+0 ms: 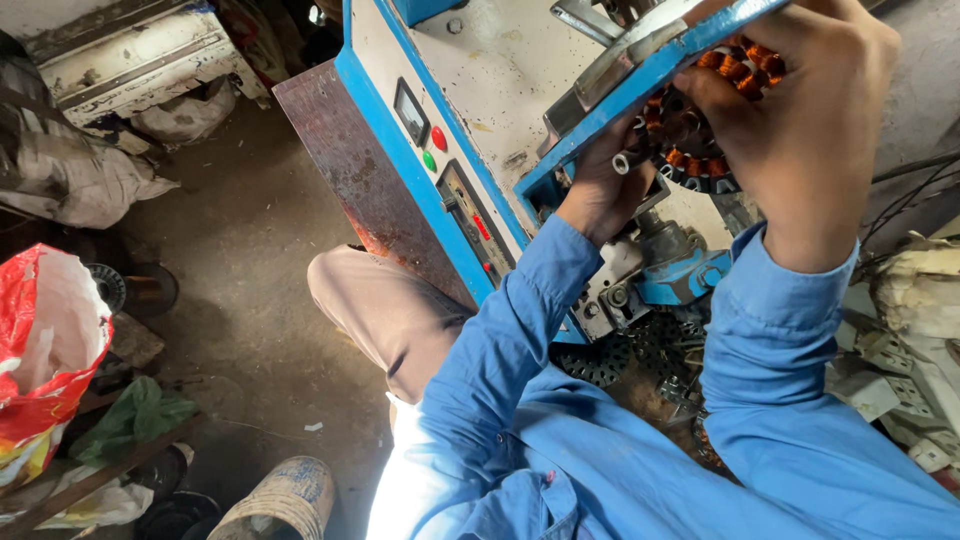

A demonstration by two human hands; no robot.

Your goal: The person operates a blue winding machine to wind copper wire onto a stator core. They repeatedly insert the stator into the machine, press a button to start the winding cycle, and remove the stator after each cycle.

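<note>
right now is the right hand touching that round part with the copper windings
Touching. The head view shows the right hand wrapped over the wound stator, fingers lying directly on its copper coils, with no gap visible.

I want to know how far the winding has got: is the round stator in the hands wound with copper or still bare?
Partly wound: the stator shows orange copper coils on several poles; the right hand hides the rest.

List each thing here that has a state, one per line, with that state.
Stator: copper-wound, held up at the machine by both hands.
Left hand: gripping the stator from below.
Right hand: fingers closed over its top.
Red bag: open, slumped.
Bucket: upright on the floor.
</note>
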